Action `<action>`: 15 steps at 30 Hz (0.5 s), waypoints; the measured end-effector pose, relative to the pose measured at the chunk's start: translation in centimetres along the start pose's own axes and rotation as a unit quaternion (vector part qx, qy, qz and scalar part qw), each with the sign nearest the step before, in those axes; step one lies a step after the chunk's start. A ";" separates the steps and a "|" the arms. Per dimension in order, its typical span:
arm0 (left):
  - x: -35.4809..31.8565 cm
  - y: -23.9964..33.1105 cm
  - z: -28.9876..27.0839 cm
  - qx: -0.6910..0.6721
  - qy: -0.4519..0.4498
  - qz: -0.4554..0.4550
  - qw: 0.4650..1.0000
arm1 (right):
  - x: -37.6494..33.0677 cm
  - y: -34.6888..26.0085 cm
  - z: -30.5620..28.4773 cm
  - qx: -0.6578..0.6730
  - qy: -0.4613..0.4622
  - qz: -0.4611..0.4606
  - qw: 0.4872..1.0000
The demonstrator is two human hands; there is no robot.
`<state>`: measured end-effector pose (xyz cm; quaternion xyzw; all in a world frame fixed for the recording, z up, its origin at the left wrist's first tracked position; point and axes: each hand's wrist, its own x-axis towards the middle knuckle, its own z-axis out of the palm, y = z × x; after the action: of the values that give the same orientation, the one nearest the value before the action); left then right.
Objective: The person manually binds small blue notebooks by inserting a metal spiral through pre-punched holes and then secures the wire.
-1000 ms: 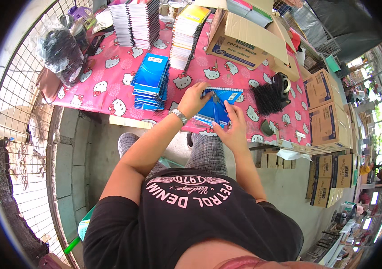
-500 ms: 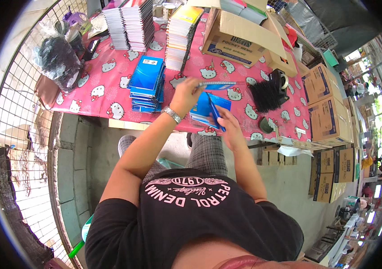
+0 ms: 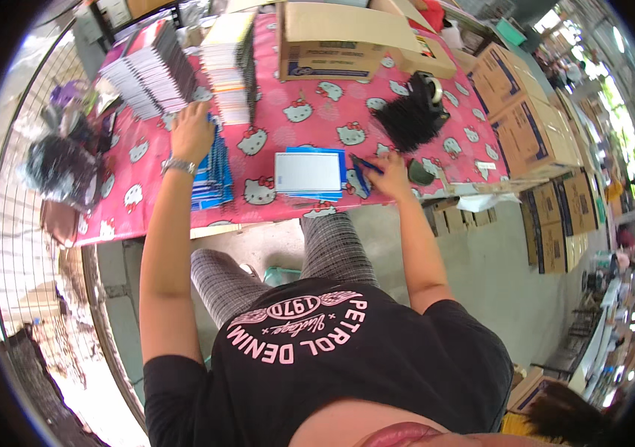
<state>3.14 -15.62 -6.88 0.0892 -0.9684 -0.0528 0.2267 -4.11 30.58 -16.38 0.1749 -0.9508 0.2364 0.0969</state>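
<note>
At the left, my left hand (image 3: pixel 192 134) reaches over the top of a stack of blue spiral notebooks (image 3: pixel 213 175). Its fingers are bent over the far end of the top notebook, which the hand mostly hides. My right hand (image 3: pixel 388 177) rests low over the table, closed around blue-handled pliers (image 3: pixel 361 179). Just left of the pliers lies a small pile of blue-covered pads, a white ruled page (image 3: pixel 308 173) facing up on top.
Tall notebook stacks (image 3: pixel 228 67) and an open carton (image 3: pixel 329 59) stand along the back of the pink table (image 3: pixel 280 138). Black spiral bindings (image 3: pixel 409 119) lie right, near a dark green round item (image 3: pixel 420 173). Cartons (image 3: pixel 537 134) are piled beyond the right edge.
My left hand has carried a notebook from the middle to the left stack. The right hand stays by the middle pile with the pliers. A white page now tops that pile; the view has shifted.
</note>
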 end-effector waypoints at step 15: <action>-6.8 19.5 2.2 -0.019 -0.202 0.246 0.948 | -2.5 13.3 -1.9 -0.101 0.357 0.182 0.911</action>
<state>5.22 4.97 -8.97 -0.1687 -0.9846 -0.0308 0.0337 -6.63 43.25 -20.91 -0.1080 -0.8870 0.1993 0.4023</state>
